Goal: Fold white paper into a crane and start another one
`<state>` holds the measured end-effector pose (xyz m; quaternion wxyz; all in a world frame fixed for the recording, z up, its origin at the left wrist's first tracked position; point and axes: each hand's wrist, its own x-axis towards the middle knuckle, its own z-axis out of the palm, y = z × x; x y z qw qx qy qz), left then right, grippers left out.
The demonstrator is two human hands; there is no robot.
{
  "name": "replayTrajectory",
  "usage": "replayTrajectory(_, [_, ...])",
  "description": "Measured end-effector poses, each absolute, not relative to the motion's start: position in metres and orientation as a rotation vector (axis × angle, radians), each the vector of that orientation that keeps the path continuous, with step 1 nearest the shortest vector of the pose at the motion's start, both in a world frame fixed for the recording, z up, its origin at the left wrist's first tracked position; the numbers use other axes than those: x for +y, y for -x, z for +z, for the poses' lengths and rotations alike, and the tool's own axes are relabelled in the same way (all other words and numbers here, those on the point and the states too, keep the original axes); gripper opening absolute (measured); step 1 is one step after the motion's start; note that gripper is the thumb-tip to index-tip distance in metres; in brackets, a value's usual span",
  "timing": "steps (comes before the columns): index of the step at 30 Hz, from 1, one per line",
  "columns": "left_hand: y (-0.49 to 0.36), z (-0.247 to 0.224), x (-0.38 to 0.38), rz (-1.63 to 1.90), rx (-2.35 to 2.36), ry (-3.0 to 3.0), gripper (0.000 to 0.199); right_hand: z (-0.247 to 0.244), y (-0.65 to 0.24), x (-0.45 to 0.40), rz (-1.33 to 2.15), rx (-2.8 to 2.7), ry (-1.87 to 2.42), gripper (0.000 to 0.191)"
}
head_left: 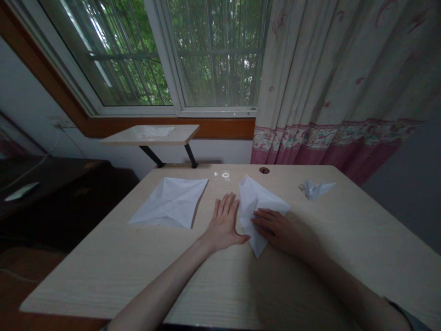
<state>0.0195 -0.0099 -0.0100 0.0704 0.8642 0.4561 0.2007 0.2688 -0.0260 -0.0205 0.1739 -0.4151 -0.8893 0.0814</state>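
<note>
A partly folded sheet of white paper point(265, 197) lies on the wooden desk, its lower end narrowing to a point. My left hand point(223, 225) rests flat at the paper's left edge, fingers spread, with the thumb near its lower part. On top of the paper's right side lies my right hand point(275, 230), palm down, its fingers stretched out and slightly apart. To the left, a creased white sheet point(170, 202) lies spread out, and neither hand touches it. A small folded paper shape point(315, 188) sits at the back right.
The pale desk point(138, 271) has a raised shelf point(186, 134) at its back left, with white paper point(156, 132) on it. Behind stand a window and a patterned curtain point(310, 92). A dark surface point(69, 184) is at the far left.
</note>
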Motion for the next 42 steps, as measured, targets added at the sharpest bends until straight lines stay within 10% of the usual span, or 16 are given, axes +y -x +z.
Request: replayTrajectory(42, [-0.032, -0.011, -0.031, 0.191, 1.393, -2.439, 0.148, -0.023, -0.27, -0.024, 0.229, -2.515, 1.173, 0.037])
